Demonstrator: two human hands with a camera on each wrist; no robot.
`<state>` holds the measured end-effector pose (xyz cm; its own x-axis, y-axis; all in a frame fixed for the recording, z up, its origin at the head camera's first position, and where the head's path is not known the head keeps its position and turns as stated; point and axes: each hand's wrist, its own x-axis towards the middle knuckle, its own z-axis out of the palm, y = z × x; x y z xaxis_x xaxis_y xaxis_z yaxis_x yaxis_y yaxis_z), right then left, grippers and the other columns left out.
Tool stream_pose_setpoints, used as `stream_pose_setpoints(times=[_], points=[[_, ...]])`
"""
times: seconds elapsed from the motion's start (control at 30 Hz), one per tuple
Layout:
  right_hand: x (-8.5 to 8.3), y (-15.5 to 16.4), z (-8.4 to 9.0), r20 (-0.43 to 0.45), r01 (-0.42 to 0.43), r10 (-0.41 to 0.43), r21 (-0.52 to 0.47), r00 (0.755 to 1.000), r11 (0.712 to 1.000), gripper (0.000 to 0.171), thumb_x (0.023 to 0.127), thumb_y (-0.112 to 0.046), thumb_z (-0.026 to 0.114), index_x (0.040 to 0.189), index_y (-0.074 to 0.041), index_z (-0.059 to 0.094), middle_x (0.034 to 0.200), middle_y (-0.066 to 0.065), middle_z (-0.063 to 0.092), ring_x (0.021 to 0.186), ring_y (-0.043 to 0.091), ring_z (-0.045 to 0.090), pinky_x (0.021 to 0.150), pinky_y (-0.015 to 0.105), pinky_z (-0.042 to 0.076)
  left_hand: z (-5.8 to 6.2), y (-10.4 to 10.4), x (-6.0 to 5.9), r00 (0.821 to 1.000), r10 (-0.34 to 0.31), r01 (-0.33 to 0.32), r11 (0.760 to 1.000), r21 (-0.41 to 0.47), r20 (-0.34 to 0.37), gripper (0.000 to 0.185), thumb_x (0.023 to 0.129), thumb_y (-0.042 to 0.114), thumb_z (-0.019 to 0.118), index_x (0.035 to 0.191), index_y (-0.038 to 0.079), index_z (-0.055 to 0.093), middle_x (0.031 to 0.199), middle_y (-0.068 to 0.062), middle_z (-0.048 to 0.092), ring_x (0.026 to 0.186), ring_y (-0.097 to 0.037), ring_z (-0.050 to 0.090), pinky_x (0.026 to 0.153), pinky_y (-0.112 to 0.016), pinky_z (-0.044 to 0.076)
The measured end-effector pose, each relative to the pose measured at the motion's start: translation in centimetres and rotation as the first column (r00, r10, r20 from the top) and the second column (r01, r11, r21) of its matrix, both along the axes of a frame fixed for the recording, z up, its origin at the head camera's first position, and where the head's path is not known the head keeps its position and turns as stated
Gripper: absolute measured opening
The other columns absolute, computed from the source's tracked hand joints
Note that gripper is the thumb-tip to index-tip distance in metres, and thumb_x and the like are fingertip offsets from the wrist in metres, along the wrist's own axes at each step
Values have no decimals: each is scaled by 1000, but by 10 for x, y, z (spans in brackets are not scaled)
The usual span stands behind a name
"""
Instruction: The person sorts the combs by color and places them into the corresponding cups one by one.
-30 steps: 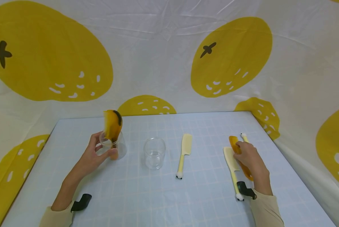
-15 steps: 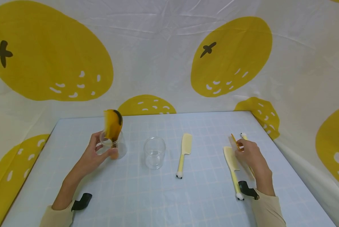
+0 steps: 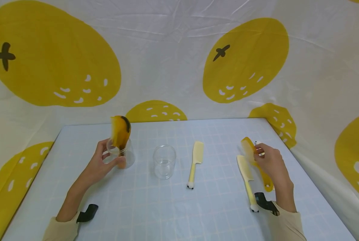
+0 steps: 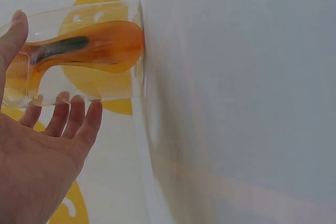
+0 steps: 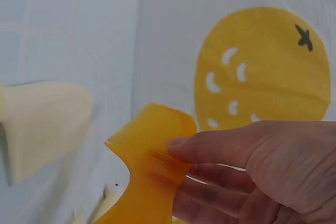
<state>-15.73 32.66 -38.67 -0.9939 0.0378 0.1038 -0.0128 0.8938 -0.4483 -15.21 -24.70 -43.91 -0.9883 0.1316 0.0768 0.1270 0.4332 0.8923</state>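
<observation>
Left hand grips cup with orange comb standing inside. Right hand pinches second orange comb, lifted off table, just beside cream comb.

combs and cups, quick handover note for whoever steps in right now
Left hand: grips the left glass cup, upright on the table, an orange comb standing in it.
Right hand: pinches a second orange comb, lifted at its toothed end.
Middle glass cup: empty.
Cream combs: one lies right of the empty cup, one beside the right hand, a third is mostly hidden behind it.
Done: one comb in a cup.
Left: probably the held comb and the cream ones.
</observation>
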Motion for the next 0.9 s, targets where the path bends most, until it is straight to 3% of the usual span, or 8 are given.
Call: stream_pose_setpoints(times=[0.43,0.63,0.8,0.9], points=[[14,-18,26,-41,-30,27,-53,999,998,34,97,-8,70,127,6,61,112,28,69,93,41,69,73,47,63,-1,1,0,1000,-3,3,1000,8,-9,80,97,21,74,152,3,20,152,-21,31,140,-42,30,115,-69,26],[20,-30,40,-86,-77,70,-82,994,994,33,97,-10,72,125,4,61,108,23,69,88,34,72,69,29,62,-4,1,0,1000,-1,1,1000,13,-5,80,97,21,74,152,3,19,155,-21,29,142,-42,29,115,-69,26],[21,-49,53,-95,-118,107,-115,990,986,34,97,-13,73,124,2,61,108,20,69,90,32,73,75,36,63,-3,0,0,1000,5,-5,1000,10,0,81,97,22,74,153,5,18,154,-20,29,141,-42,29,115,-69,26],[24,-60,58,-111,-158,142,-151,984,976,33,97,-14,74,122,1,61,107,19,70,90,31,74,74,28,62,-3,0,0,1000,-2,2,1000,13,-5,81,97,21,74,153,5,19,154,-20,29,141,-42,29,115,-69,26]])
